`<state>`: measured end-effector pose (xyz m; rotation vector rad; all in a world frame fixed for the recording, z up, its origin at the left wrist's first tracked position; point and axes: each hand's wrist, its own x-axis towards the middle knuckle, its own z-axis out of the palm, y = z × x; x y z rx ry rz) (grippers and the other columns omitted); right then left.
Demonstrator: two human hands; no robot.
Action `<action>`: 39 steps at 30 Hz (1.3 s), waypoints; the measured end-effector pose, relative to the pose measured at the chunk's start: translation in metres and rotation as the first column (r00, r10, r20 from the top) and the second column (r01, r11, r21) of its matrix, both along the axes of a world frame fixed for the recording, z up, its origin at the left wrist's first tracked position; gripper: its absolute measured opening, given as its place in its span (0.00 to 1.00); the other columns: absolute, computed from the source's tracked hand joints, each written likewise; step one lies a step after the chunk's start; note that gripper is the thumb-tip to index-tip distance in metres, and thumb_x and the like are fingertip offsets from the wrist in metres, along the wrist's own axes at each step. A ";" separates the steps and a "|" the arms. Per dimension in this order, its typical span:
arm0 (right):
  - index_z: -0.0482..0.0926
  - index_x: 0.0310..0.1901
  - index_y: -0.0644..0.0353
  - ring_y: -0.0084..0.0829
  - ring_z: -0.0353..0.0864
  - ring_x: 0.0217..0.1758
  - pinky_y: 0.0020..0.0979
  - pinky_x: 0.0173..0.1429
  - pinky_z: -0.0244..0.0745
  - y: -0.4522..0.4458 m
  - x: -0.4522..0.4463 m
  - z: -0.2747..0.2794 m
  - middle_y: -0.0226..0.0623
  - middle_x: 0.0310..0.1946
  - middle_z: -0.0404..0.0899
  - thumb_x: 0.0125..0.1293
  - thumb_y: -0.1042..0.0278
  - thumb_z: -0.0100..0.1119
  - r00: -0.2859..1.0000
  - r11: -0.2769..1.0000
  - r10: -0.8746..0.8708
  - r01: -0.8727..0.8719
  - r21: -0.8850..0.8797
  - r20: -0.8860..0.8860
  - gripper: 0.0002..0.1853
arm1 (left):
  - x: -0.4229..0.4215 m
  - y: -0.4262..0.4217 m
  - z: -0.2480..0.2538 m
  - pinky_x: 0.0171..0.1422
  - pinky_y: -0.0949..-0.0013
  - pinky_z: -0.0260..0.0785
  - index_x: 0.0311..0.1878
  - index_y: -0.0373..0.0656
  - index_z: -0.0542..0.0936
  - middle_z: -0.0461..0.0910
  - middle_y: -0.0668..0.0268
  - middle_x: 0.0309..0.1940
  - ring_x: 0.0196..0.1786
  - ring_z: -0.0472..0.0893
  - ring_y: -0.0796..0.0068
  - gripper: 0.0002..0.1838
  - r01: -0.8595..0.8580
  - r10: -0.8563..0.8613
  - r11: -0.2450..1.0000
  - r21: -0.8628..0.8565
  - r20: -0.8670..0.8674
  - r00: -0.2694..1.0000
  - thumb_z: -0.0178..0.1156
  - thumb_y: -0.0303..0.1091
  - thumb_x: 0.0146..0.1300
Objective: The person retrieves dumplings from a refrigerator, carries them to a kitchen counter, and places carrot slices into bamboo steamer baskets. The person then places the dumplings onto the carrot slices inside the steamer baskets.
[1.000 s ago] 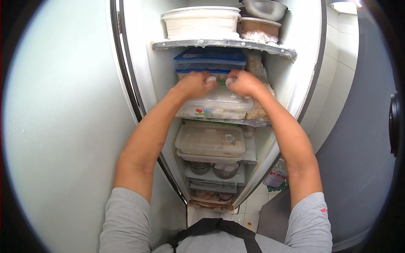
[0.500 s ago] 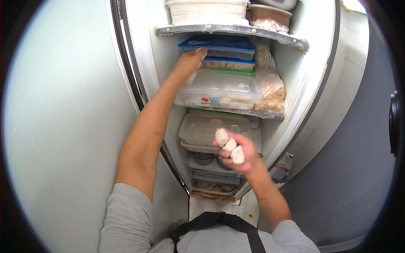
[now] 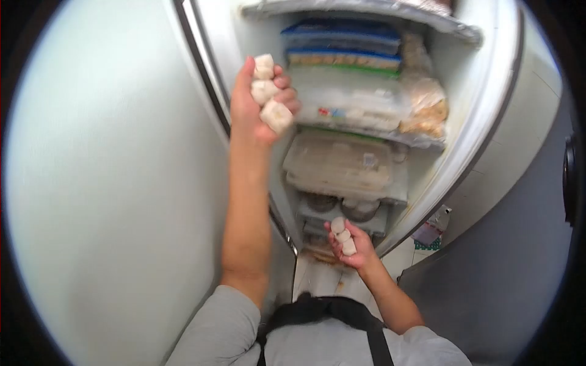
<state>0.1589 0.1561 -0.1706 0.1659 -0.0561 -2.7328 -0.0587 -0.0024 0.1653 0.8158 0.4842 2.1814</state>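
In my left hand (image 3: 245,107), raised at the left edge of the opened freezer, three white dough-like lumps (image 3: 264,92) sit in a row with the fingers curled around them. My right hand (image 3: 362,249) is lower, before the bottom shelves, palm up. It also grips three pale lumps (image 3: 344,235), lined up along the fingers. What the lumps are made of cannot be made out for certain. Behind my left hand, a clear plastic container (image 3: 360,100) with whitish contents lies on the middle shelf.
Blue-lidded boxes (image 3: 342,36) are stacked above that container, with bagged brown food (image 3: 425,110) to their right. A frosted container (image 3: 336,163) is on the shelf below. The freezer door (image 3: 116,183) stands at left; a bag (image 3: 432,226) is on the floor at right.
My left hand has come out from beside the stacked boxes and turned, so its lumps now show. The right hand has moved lower, still holding its lumps. The view has shifted.
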 end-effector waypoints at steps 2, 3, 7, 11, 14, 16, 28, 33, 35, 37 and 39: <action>0.75 0.69 0.46 0.36 0.84 0.52 0.33 0.39 0.83 -0.016 0.011 -0.014 0.37 0.58 0.82 0.79 0.52 0.58 1.000 0.990 -0.020 0.021 0.139 -0.008 0.21 | 0.041 -0.024 -0.064 0.36 0.65 0.70 0.43 0.43 0.78 0.77 0.67 0.32 0.31 0.74 0.73 0.24 0.146 -0.188 0.972 0.182 0.239 0.953 0.56 0.59 0.75; 0.76 0.69 0.42 0.36 0.84 0.52 0.32 0.39 0.83 -0.022 0.012 -0.017 0.37 0.59 0.82 0.79 0.52 0.59 0.999 0.977 -0.022 0.029 0.211 -0.033 0.21 | 0.061 -0.036 -0.105 0.38 0.61 0.73 0.43 0.45 0.78 0.77 0.65 0.31 0.33 0.78 0.69 0.24 0.199 -0.298 0.938 0.285 0.362 0.883 0.55 0.60 0.76; 0.76 0.67 0.40 0.37 0.83 0.49 0.29 0.34 0.79 -0.025 0.029 -0.076 0.37 0.62 0.80 0.78 0.54 0.61 0.978 0.973 0.184 -0.196 0.120 0.104 0.19 | 0.176 -0.085 -0.248 0.42 0.63 0.75 0.43 0.41 0.79 0.77 0.66 0.34 0.38 0.79 0.67 0.26 -0.093 0.155 0.988 -0.125 0.732 0.664 0.56 0.59 0.74; 0.78 0.64 0.43 0.34 0.83 0.43 0.27 0.31 0.76 -0.032 0.056 -0.154 0.38 0.57 0.82 0.78 0.55 0.61 0.929 0.913 0.255 -0.323 0.250 0.269 0.16 | 0.276 -0.131 -0.339 0.39 0.64 0.74 0.46 0.41 0.79 0.78 0.62 0.39 0.38 0.77 0.65 0.27 0.145 0.105 0.977 -0.158 0.942 0.317 0.53 0.60 0.76; 0.80 0.59 0.48 0.31 0.83 0.40 0.22 0.27 0.72 -0.053 0.088 -0.198 0.35 0.50 0.83 0.76 0.57 0.65 0.836 0.767 0.330 -0.508 0.391 0.438 0.14 | 0.309 -0.141 -0.366 0.38 0.65 0.73 0.49 0.41 0.79 0.78 0.62 0.41 0.38 0.76 0.66 0.27 0.256 0.162 0.929 -0.269 0.914 0.372 0.53 0.60 0.76; 0.80 0.57 0.51 0.29 0.82 0.38 0.22 0.25 0.72 -0.071 0.114 -0.220 0.35 0.48 0.83 0.75 0.57 0.67 0.789 0.697 0.361 -0.582 0.419 0.497 0.15 | 0.317 -0.144 -0.374 0.38 0.66 0.73 0.50 0.41 0.79 0.78 0.61 0.42 0.38 0.76 0.67 0.27 0.302 0.131 0.909 -0.288 0.884 0.449 0.53 0.59 0.76; 0.80 0.47 0.50 0.23 0.79 0.30 0.24 0.27 0.70 -0.275 0.221 -0.247 0.29 0.32 0.81 0.69 0.55 0.69 0.671 0.480 0.732 -0.628 0.612 0.114 0.12 | 0.383 -0.189 -0.336 0.27 0.71 0.71 0.61 0.39 0.75 0.78 0.61 0.44 0.29 0.76 0.71 0.26 0.454 -0.136 0.771 -0.447 0.581 0.802 0.57 0.54 0.77; 0.80 0.48 0.52 0.28 0.81 0.35 0.31 0.35 0.76 -0.360 0.199 -0.204 0.31 0.38 0.82 0.70 0.59 0.68 0.693 0.642 0.685 -0.427 0.637 -0.225 0.11 | 0.445 -0.316 -0.302 0.26 0.68 0.73 0.62 0.35 0.75 0.75 0.57 0.46 0.26 0.77 0.64 0.28 0.286 -0.164 0.942 -0.177 0.504 0.848 0.59 0.53 0.75; 0.80 0.49 0.53 0.30 0.82 0.37 0.33 0.39 0.78 -0.398 0.170 -0.183 0.31 0.40 0.83 0.70 0.60 0.67 0.690 0.786 0.555 -0.252 0.564 -0.465 0.11 | 0.462 -0.372 -0.300 0.26 0.65 0.74 0.60 0.35 0.76 0.74 0.56 0.47 0.27 0.77 0.63 0.29 0.097 -0.010 0.986 -0.137 0.525 0.851 0.59 0.54 0.73; 0.80 0.49 0.55 0.34 0.82 0.41 0.36 0.38 0.80 -0.434 0.149 -0.162 0.33 0.45 0.82 0.74 0.64 0.63 0.883 0.437 0.464 -0.290 0.851 0.063 0.08 | 0.479 -0.418 -0.307 0.27 0.67 0.73 0.57 0.37 0.77 0.73 0.57 0.47 0.30 0.76 0.66 0.28 -0.062 0.107 0.993 -0.098 0.569 0.815 0.58 0.55 0.73; 0.79 0.52 0.53 0.33 0.82 0.36 0.34 0.30 0.76 -0.447 0.129 -0.132 0.37 0.40 0.81 0.75 0.65 0.62 0.949 0.478 0.242 -0.296 0.827 0.199 0.08 | 0.500 -0.454 -0.322 0.27 0.68 0.72 0.56 0.37 0.78 0.73 0.57 0.47 0.31 0.75 0.67 0.27 -0.219 0.204 0.974 -0.056 0.634 0.746 0.58 0.55 0.73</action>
